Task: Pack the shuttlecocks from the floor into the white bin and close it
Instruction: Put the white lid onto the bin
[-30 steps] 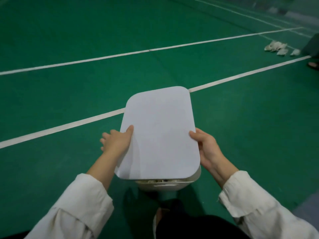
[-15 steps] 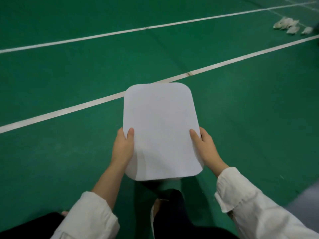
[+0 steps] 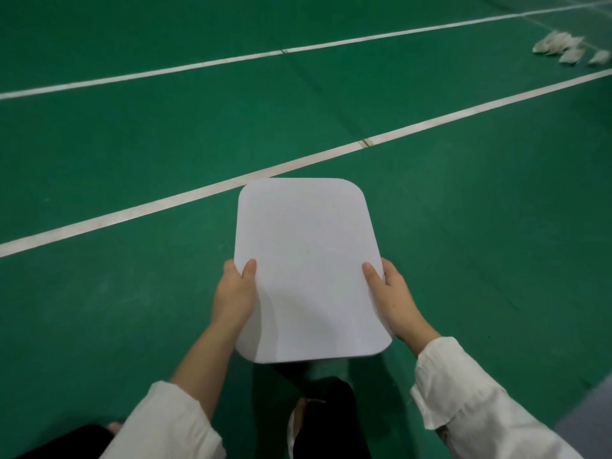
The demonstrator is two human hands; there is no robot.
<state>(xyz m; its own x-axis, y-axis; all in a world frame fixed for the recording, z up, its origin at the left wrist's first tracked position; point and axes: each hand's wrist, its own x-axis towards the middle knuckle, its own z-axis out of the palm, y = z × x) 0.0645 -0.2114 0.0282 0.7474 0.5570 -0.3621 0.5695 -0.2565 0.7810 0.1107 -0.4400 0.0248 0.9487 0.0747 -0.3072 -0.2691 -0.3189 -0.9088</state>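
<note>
A flat white lid [image 3: 308, 266] with rounded corners fills the middle of the view and hides the white bin beneath it. My left hand [image 3: 235, 293] grips the lid's left edge, thumb on top. My right hand [image 3: 390, 296] grips the right edge the same way. Only a pale sliver of the bin [image 3: 331, 367] shows below the lid's near edge. Several white shuttlecocks [image 3: 563, 49] lie on the green floor far off at the upper right.
The green court floor [image 3: 132, 160] is crossed by two white lines [image 3: 139, 210]. My dark trouser legs and a foot [image 3: 328, 419] are just below the bin. A grey strip [image 3: 592, 422] borders the floor at the lower right.
The lid has come down level over the bin, covering the front gap where the shuttlecocks inside showed. Both hands shifted to grip its side edges. The view tilted slightly.
</note>
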